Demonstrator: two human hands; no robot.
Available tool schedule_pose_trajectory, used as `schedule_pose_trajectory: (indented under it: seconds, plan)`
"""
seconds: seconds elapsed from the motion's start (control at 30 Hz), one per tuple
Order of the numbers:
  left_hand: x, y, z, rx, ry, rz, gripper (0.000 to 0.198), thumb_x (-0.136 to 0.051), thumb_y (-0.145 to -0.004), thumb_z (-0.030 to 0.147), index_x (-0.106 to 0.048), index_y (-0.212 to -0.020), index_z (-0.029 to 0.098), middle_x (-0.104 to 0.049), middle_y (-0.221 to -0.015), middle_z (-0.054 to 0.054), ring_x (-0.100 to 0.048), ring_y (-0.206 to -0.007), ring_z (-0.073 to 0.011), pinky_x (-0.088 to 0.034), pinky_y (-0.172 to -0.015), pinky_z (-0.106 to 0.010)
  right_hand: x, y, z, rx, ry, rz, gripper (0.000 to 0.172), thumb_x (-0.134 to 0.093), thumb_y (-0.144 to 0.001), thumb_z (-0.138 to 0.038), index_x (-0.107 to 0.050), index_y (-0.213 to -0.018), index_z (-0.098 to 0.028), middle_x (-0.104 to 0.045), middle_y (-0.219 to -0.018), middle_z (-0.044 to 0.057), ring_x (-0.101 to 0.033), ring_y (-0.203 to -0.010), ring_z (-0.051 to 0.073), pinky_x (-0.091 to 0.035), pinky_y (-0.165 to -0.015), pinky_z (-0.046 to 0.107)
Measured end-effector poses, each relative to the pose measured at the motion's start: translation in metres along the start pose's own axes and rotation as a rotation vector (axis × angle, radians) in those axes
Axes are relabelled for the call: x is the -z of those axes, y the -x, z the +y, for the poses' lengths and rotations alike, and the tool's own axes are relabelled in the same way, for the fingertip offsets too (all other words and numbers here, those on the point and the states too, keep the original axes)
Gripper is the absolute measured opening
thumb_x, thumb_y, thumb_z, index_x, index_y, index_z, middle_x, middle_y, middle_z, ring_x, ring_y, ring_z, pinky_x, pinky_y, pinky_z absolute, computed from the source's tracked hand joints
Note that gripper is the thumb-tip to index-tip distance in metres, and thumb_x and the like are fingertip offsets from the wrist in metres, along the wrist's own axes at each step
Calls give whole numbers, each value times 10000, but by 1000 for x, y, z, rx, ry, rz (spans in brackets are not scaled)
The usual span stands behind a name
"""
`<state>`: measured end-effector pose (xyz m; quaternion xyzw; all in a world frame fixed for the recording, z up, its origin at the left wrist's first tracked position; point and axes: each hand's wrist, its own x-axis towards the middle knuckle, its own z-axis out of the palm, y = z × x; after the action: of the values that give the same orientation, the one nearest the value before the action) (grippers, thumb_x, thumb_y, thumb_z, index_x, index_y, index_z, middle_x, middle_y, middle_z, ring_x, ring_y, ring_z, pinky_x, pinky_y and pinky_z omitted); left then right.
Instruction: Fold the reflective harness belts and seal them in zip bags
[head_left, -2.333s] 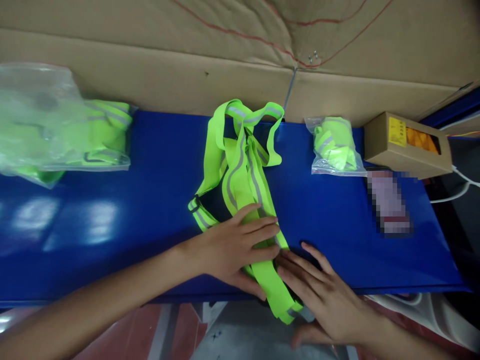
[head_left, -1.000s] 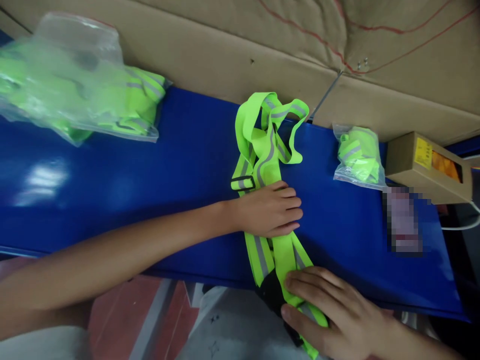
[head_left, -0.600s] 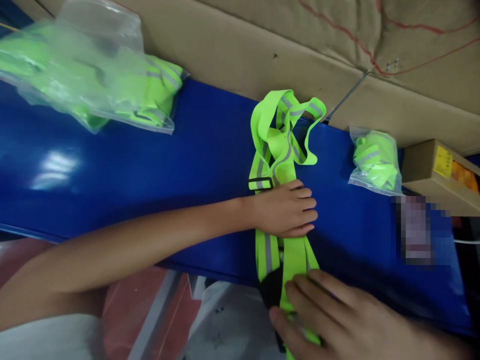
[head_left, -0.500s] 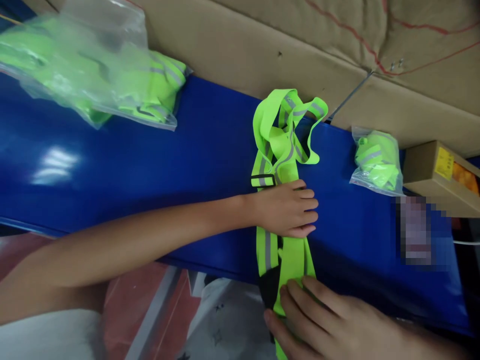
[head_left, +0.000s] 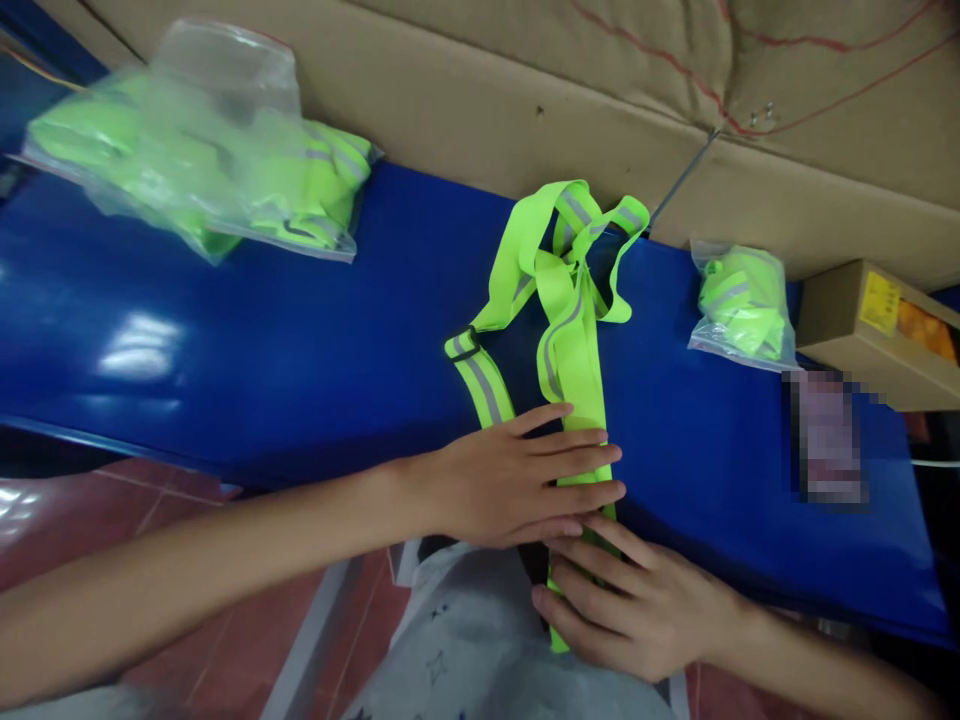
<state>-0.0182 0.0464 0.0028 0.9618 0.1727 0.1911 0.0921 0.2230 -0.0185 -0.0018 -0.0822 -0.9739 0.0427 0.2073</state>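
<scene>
A neon-yellow reflective strap harness (head_left: 585,375) with grey stripes lies lengthwise across the blue table, its upper end bunched in loops. One strap with a black slide buckle (head_left: 465,345) bends out to the left. My left hand (head_left: 532,475) rests flat across the harness, fingers stretched out and apart. Just below it, my right hand (head_left: 630,600) lies over the lower straps near the table's front edge, fingers extended and slightly spread. A black part of the harness shows partly between the hands; the rest there is covered by my fingers.
Clear bags (head_left: 217,170) of similar neon straps lie at the back left. Another bagged one (head_left: 742,305) sits at right beside a cardboard box (head_left: 847,320). A blurred-out object (head_left: 829,435) is nearer. Large cardboard boxes (head_left: 465,120) line the blue table's (head_left: 300,330) back edge.
My left hand has slid down the harness toward me, its fingers spreading wider. The buckled strap has swung out to the left. My right hand stays over the lower straps, now close to the left.
</scene>
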Motion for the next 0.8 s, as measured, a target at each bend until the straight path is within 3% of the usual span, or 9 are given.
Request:
schedule_pose_trajectory:
  seconds: [0.13,0.27,0.4,0.5,0.6,0.7,0.8]
  plan:
    - [-19,1,-7,16,38,-112,439,-470,-1061,438,-564,-1442,241,-463,-1606,-97,-402,-1517,-233,-289,-1278,-497,3,8,-2,-37,-14,-26,235,-580,-1001,-233,-745,-1163,-189,-774,-1075,22,-653,-1194,245,-247,-1277,537]
    - [-26,-6,-19,-7,44,-115,413,-465,-1059,438,-617,-1381,229,-527,-1543,-133,-441,-1489,-264,-278,-1275,-531,12,21,-4,-172,-13,-82,274,-606,-983,-187,-704,-1234,-241,-767,-1186,20,-624,-1255,209,-235,-1270,501]
    - [-25,-13,-30,11,30,-66,515,-506,-1036,485,-537,-1484,233,-596,-1448,-150,-514,-1413,-283,-295,-1259,-547,22,32,-4,-288,-30,-101,251,-591,-956,-160,-701,-1176,-210,-733,-1283,65,-582,-1329,245,-259,-1237,511]
    - [-27,-21,-37,24,35,-75,584,-482,-1030,542,-501,-1517,220,-587,-1439,-166,-507,-1407,-303,-276,-1254,-573,23,35,-5,-383,-40,-86,202,-638,-960,-300,-673,-1116,-177,-710,-1293,119,-556,-1349,317,-261,-1204,579]
    - [-27,-28,-43,16,50,-66,660,-492,-1012,588,-437,-1562,227,-563,-1468,-173,-466,-1445,-315,-254,-1254,-588,16,34,-11,-569,6,-39,401,-707,-926,-476,-604,-1158,-165,-659,-1306,183,-569,-1309,351,-357,-1120,587]
    - [-20,-29,-43,22,13,-32,728,-521,-991,615,-372,-1595,237,-457,-1578,-182,-388,-1507,-339,-222,-1255,-618,9,29,-16,-736,43,-21,455,-691,-948,-374,-525,-1312,-155,-624,-1295,194,-584,-1252,340,-407,-1040,553]
    - [-9,-19,-30,49,-101,32,677,-559,-993,571,-394,-1573,263,-414,-1615,-158,-383,-1511,-340,-222,-1250,-625,11,25,-17,-842,-75,-15,426,-641,-962,-268,-495,-1349,-170,-641,-1225,143,-601,-1172,303,-403,-1017,506]
